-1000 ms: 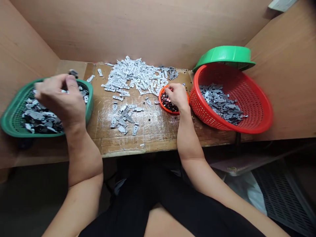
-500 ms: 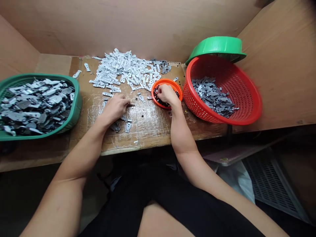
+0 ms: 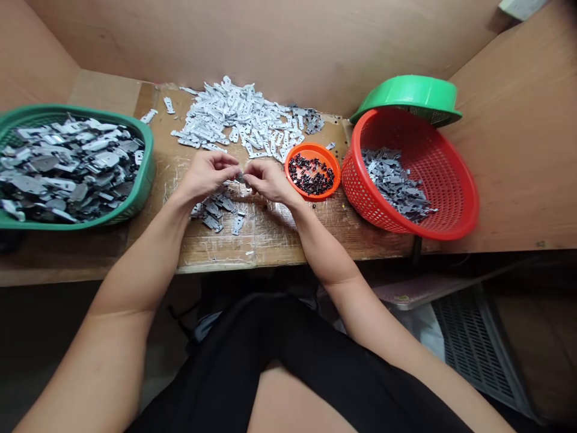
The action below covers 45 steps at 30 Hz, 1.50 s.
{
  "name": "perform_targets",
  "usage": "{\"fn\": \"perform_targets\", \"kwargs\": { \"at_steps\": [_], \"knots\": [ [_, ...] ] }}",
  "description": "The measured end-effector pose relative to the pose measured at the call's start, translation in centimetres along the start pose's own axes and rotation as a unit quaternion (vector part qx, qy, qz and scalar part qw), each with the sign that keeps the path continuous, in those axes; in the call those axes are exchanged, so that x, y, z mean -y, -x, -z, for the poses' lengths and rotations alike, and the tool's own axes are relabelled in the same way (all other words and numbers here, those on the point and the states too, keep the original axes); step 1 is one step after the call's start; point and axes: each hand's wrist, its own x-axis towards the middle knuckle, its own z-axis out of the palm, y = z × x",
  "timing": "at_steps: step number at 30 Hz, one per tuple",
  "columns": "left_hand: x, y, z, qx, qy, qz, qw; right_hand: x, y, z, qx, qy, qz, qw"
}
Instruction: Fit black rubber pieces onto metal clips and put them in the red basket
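Observation:
My left hand (image 3: 208, 174) is closed, thumb and fingertips pinching a small grey metal plate (image 3: 240, 178). My right hand (image 3: 269, 180) meets it there, its fingers pinched at the same spot; whatever they hold is too small to make out. Just beyond my right hand stands a shallow orange bowl (image 3: 337, 181) of tiny dark parts (image 3: 311, 180). Below my left hand lie several loose metal plates (image 3: 214, 213). A large heap of pale metal plates (image 3: 243, 117) spreads behind both hands.
A green basket (image 3: 148, 174) piled with metal pieces (image 3: 67, 168) stands at left. On the right, a red basket (image 3: 455, 174) holds grey metal pieces (image 3: 396, 183), with a bright green basket (image 3: 406, 90) behind it. Wooden panels (image 3: 288, 42) enclose the worktop (image 3: 279, 237).
My right hand has left the orange bowl and moved left to meet my left hand. My left hand has lifted slightly, now with a metal plate visible at its fingertips.

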Motion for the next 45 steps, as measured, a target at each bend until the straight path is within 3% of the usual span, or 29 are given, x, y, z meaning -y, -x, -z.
{"fn": "perform_targets", "kwargs": {
  "at_steps": [4, 8, 11, 15, 20, 25, 28, 31, 35, 39, 45],
  "knots": [
    [0.7, -0.4, -0.2, -0.010, 0.030, 0.042, 0.999, -0.6, 0.4, 1.7, 0.050, -0.056, -0.048, 0.996],
    [1.9, -1.3, 0.2, -0.036, 0.026, 0.049, 0.998, 0.0, 1.7, 4.2, 0.174, 0.138, -0.070, 0.972],
    [1.9, -1.4, 0.7, -0.047, 0.043, 0.056, 0.996, 0.5, 2.1, 4.1, 0.202, 0.263, -0.061, 0.941],
    [0.9, -0.5, 0.6, -0.039, 0.033, 0.057, 0.997, 0.8, 2.1, 3.7, 0.194, 0.244, -0.007, 0.950],
    [0.1, 0.5, -0.4, 0.009, 0.021, 0.075, 0.997, 0.2, 2.3, 4.4, 0.160, 0.049, 0.015, 0.986],
    [0.0, 0.7, -1.3, -0.018, 0.061, 0.066, 0.996, -0.9, 2.1, 4.0, 0.116, -0.068, 0.032, 0.990],
    [-0.3, 1.1, -1.4, 0.036, 0.073, 0.074, 0.994, -1.0, 1.8, 3.7, 0.071, -0.037, 0.035, 0.996],
    [-0.7, 1.7, -1.5, 0.112, 0.086, 0.094, 0.986, -0.6, 1.6, 3.3, 0.012, 0.103, 0.038, 0.994],
    [-0.8, 2.1, -2.1, 0.087, 0.104, 0.088, 0.987, 0.2, 1.6, 2.7, 0.003, 0.207, 0.059, 0.977],
    [-0.5, 1.9, -2.6, 0.061, 0.154, 0.109, 0.980, 0.1, 1.6, 2.2, -0.003, 0.168, 0.094, 0.981],
    [-0.5, 1.9, -2.8, 0.050, 0.230, 0.108, 0.966, -2.1, 1.1, 1.9, -0.022, 0.047, 0.133, 0.990]
  ]
}}
